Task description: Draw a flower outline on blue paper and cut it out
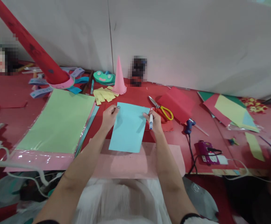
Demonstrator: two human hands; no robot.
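A light blue sheet of paper (129, 129) is held up between my two hands above the red table. My left hand (110, 116) pinches its upper left corner. At the upper right corner, my right hand (155, 120) grips the sheet and also has a white marker with a blue end (151, 122) in its fingers. Below the sheet, a pink paper (168, 158) lies along the table's front edge. Scissors with yellow handles (164, 112) rest just beyond my right hand, beside a red sheet (177, 104).
Left lies a stack with a green sheet (58, 124) on top. Behind stand a pink paper cone (119, 77) and a red pole (32, 46); yellow paper strips (104, 95) lie nearby. Right are a blue glue gun (190, 126), a purple power strip (207, 152) with cords, and coloured sheets (233, 110).
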